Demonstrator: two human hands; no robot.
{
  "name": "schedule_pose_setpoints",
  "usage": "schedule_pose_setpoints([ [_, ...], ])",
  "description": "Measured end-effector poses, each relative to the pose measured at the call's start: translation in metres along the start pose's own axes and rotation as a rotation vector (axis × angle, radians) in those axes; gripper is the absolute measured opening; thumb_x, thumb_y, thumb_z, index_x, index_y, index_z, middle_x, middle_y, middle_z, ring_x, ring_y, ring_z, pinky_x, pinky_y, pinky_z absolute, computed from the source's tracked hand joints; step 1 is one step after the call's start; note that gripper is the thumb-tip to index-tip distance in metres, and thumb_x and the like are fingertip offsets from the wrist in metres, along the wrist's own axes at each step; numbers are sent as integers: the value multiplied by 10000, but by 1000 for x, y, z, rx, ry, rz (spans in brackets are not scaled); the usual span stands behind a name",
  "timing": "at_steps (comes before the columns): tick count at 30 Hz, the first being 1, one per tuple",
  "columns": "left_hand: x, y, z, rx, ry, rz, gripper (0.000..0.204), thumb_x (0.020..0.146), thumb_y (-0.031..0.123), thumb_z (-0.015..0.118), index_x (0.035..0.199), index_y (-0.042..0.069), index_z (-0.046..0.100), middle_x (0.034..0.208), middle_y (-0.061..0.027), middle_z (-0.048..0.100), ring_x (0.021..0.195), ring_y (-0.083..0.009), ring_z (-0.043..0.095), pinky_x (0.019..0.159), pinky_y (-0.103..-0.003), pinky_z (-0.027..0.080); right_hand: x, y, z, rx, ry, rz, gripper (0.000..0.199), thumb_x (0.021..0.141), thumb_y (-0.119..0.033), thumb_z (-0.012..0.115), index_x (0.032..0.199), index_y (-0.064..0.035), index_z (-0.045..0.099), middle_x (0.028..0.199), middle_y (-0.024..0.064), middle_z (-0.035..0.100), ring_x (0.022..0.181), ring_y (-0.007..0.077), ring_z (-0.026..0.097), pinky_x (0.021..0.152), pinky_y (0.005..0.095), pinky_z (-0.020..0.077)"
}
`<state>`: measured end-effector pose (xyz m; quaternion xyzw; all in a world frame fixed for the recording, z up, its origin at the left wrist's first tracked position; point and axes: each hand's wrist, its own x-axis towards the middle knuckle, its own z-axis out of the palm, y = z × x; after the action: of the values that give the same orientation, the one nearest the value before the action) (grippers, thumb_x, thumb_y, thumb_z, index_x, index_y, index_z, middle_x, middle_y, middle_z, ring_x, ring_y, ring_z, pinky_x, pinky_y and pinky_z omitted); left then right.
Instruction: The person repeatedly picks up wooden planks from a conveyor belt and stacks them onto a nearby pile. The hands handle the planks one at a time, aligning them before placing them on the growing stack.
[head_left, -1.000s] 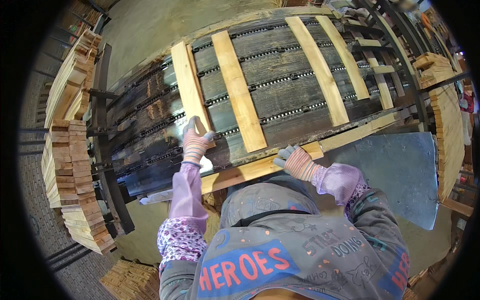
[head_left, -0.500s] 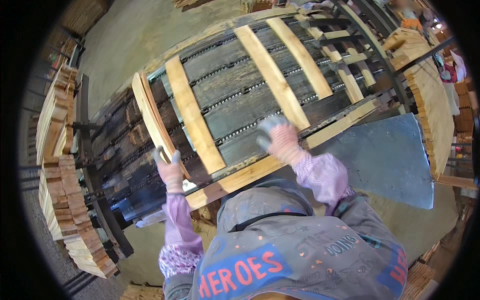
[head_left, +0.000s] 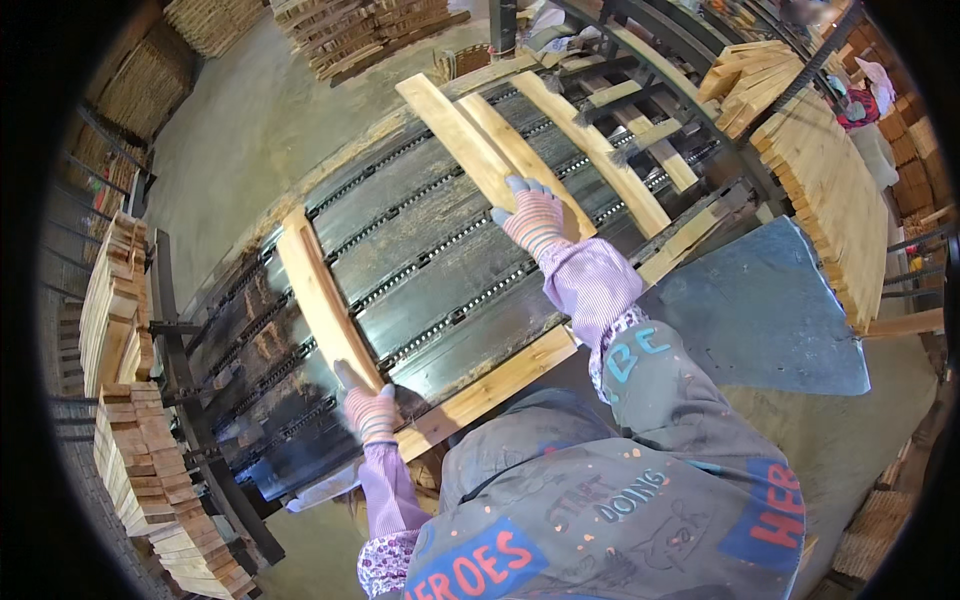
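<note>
Head view: pale, long wooden slat (head_left: 322, 300)

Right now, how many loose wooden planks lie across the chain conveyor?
4, perhaps more hidden: one plank under the left hand, two overlapping by the right hand, one farther right.

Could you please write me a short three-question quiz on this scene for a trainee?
1. True or false: the left hand grips the near end of a pale plank lying across the chain conveyor.
2. What does the right hand rest on? A) a metal sheet B) paired planks C) a block stack
3. Fill in: a grey metal ____ lies to the person's right of the conveyor.

Key: 1 true; 2 B; 3 sheet.
</note>
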<state>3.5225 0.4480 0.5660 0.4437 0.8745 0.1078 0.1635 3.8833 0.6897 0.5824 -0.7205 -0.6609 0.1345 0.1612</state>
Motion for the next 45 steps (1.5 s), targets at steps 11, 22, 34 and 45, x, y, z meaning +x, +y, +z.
schedule_pose_setpoints([
  [11, -41, 41, -69, -1485, -226, -65, 685, 945, 101, 674, 1569, 117, 391, 1162, -112, 658, 956, -243, 721, 810, -377, 650, 0, 58, -41, 73, -153, 67, 875, 788, -412, 857, 1539, -160, 486, 1425, 268, 598, 1337, 418, 565, 1130, 463, 462],
  [22, -62, 142, -28, -1593, -684, -47, 783, 885, 77, 712, 1591, 147, 381, 1254, -100, 629, 1085, -231, 674, 900, -398, 616, -101, 6, -40, 1442, -391, 153, 631, 921, -304, 730, 1455, -31, 536, 1167, 97, 680, 998, 181, 674, 860, 331, 570],
  [34, -81, 162, -31, -1396, -704, 25, 794, 886, 20, 774, 1536, 95, 324, 1249, -112, 634, 1136, -241, 655, 938, -381, 601, -137, -36, 22, 1789, -830, 308, 605, 1047, -414, 639, 1540, -128, 433, 1438, 90, 559, 1349, 252, 519, 1151, 446, 436],
  [45, -72, 67, -58, -1136, -793, 57, 1048, 968, 374, 736, 1692, 131, 18, 1390, -166, 607, 1228, -225, 617, 969, -370, 534, -140, -112, -2, 1457, -654, -27, 910, 830, -361, 845, 1579, -106, 395, 1392, 184, 618, 1218, 327, 653, 1030, 424, 542],
])
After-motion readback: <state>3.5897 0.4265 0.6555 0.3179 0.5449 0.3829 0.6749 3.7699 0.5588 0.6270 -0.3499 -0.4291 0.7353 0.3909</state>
